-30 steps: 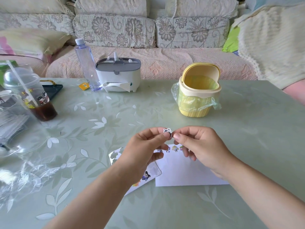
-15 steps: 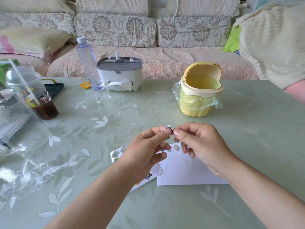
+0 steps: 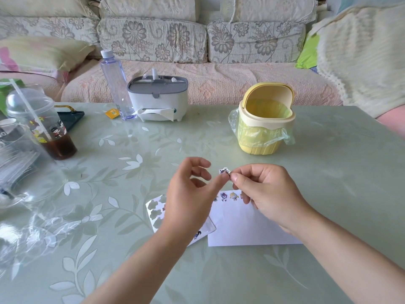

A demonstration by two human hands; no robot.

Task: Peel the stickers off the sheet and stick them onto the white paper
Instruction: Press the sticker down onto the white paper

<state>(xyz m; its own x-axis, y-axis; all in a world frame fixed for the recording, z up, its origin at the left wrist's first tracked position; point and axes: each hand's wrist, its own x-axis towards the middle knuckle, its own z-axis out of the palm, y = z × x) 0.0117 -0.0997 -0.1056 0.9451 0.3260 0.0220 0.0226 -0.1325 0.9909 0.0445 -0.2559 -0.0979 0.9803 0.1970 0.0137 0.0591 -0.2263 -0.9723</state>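
Note:
A small cut-out sticker (image 3: pixel 224 171) is held above the table, pinched between the thumb and forefinger of my right hand (image 3: pixel 265 191). My left hand (image 3: pixel 190 194) is just to its left; its fingers are lifted and loosely spread, and only the thumb tip is at the sticker's lower edge. Under the hands lies the white paper (image 3: pixel 247 229), with a row of small stickers (image 3: pixel 229 196) along its far edge. The sticker sheet (image 3: pixel 155 211), with several empty cut-outs, lies to the left of the paper, partly hidden by my left hand.
A yellow mini bin (image 3: pixel 266 128) with a bag liner stands behind the hands. Farther back are a grey-white tissue box (image 3: pixel 157 99) and a clear bottle (image 3: pixel 115 86). A lidded cup with dark drink (image 3: pixel 43 126) and clear plastic packaging (image 3: pixel 22 172) sit on the left. A sofa runs behind the table.
My left forefinger has come off the sticker and the left fingers have spread. My right hand keeps its pinch on the sticker at about the same height.

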